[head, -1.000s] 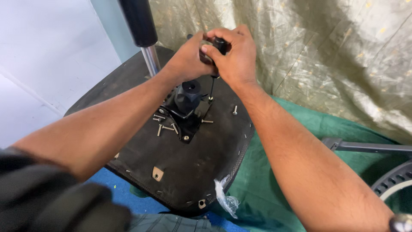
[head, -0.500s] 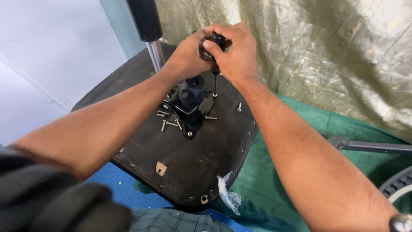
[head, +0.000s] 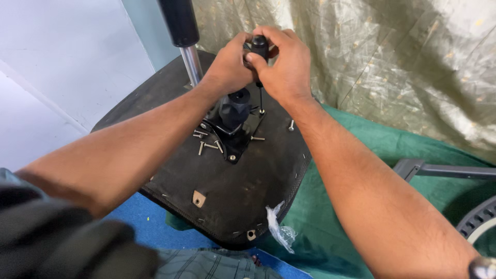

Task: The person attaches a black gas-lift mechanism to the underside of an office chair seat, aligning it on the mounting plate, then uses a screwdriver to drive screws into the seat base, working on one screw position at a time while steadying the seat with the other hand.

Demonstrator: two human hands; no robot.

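Both my hands close around the black handle of a screwdriver (head: 259, 47), which stands upright with its thin shaft reaching down to a black metal plate (head: 238, 135). My left hand (head: 227, 64) wraps the handle from the left, my right hand (head: 284, 64) from the right. The plate is fixed on the underside of an upturned black chair seat (head: 232, 196) and carries a black knob-like hub (head: 235, 107). Several loose silver screws (head: 209, 145) lie on the seat beside the plate; one more screw (head: 292, 124) lies to the right.
A black and chrome gas-lift post (head: 182, 36) rises at the seat's far left. Green cloth (head: 361, 155) and a blue sheet (head: 150, 227) lie under the seat; a wrinkled beige curtain (head: 403, 62) hangs behind. Grey chair-base arm (head: 444, 169) and a wheel-like part (head: 478, 222) lie right.
My view has shifted slightly, so the seat and hands sit a little higher and to the right in frame. Both hands stay closed on the screwdriver handle.
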